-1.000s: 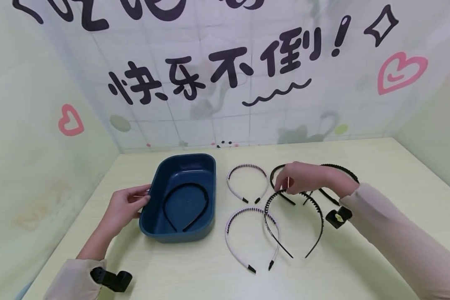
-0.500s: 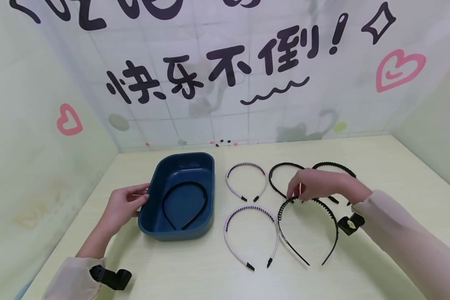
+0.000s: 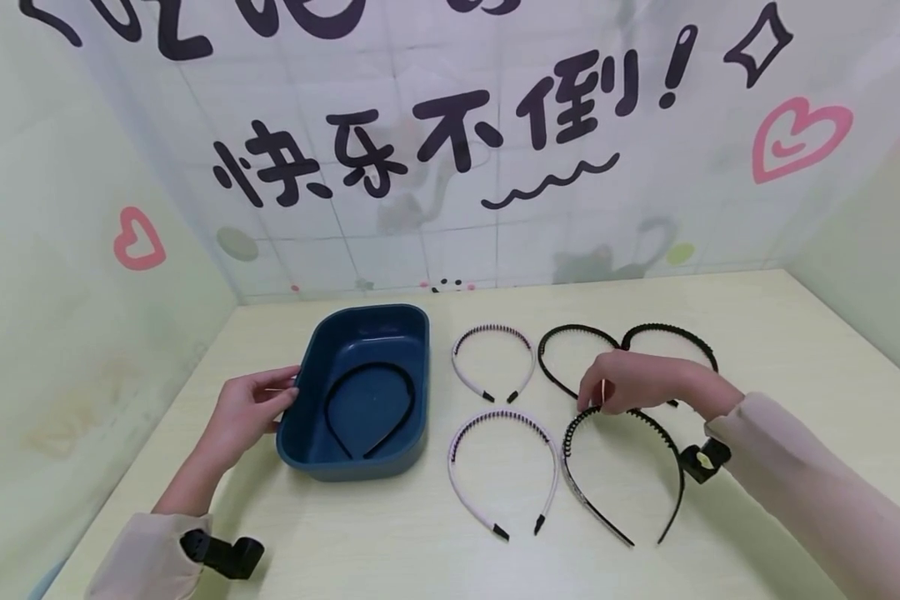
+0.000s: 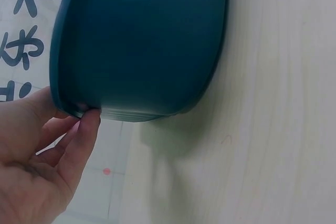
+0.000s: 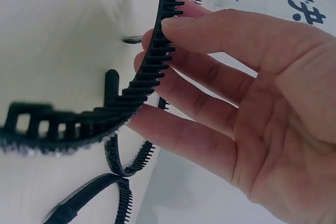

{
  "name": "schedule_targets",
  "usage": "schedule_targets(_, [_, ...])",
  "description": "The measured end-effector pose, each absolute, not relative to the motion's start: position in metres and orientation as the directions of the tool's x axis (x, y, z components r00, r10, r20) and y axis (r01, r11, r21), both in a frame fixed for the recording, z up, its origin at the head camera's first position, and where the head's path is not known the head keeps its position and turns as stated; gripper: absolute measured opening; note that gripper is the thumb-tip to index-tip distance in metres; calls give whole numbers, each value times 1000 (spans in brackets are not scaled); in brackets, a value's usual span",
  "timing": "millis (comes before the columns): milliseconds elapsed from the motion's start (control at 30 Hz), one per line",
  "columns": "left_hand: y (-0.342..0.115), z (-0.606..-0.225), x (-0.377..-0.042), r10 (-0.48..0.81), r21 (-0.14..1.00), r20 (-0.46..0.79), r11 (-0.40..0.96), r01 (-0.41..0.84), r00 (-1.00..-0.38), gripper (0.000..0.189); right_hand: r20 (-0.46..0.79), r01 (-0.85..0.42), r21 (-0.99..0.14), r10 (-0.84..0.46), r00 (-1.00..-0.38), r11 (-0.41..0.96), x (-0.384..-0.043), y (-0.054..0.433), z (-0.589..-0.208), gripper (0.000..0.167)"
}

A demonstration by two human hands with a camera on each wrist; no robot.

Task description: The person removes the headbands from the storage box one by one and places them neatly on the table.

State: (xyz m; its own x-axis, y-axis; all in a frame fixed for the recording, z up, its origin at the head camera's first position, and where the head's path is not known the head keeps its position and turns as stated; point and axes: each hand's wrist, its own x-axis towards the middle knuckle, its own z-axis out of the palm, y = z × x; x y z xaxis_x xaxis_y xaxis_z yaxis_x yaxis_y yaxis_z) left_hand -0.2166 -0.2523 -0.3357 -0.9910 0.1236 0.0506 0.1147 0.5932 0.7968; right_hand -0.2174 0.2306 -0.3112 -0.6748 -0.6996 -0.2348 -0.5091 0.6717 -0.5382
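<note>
My right hand [image 3: 633, 379] pinches the top of a black toothed headband [image 3: 678, 467] between thumb and fingers. In the right wrist view its comb-like teeth [image 5: 149, 69] face my palm, and shiny specks line the outer edge. On the left, my left hand [image 3: 249, 414] grips the side of a deep blue plastic bin [image 3: 322, 475], thumb and fingers at its rim [image 4: 53, 72]. A thin black headband [image 3: 412, 412] lies inside the bin. Two white headbands with dark teeth, a far one [image 3: 456, 354] and a near one [image 3: 452, 483], lie right of the bin.
Behind my right hand lie two more black headbands, one on the left [image 3: 542, 354] and one on the right [image 3: 708, 346], each partly hidden by the hand. All stand on a pale wood-look table [image 3: 360, 542]. A printed cloth backdrop [image 3: 450, 233] hangs behind it.
My right hand has moved right and nearer to me with the black headband, away from above the near white headband. The left hand stays at the bin.
</note>
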Motion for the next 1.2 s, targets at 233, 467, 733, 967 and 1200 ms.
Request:
schedule_targets(233, [-252, -336, -217, 122, 799, 45, 591, 109, -992, 41, -231, -499, -547, -695, -681, 672, -219, 230, -318, 33])
schedule_targets(467, [-252, -336, -217, 115, 807, 38, 582, 98, -993, 41, -206, -494, -572, -698, -686, 655, -219, 230, -321, 34])
schedule_targets(733, [-253, -337, -216, 115, 805, 41, 584, 101, -992, 41, -190, -499, -583, -705, -683, 641, -219, 231, -325, 33])
schedule_targets(967, [-253, -337, -217, 115, 806, 43, 583, 103, -992, 41, -189, -509, -583, -715, -673, 633, -221, 230, -327, 31])
schedule_targets(1200, [-254, -338, -217, 114, 807, 39, 582, 99, -993, 40, -185, -522, -581, -725, -663, 625, -223, 231, -331, 29])
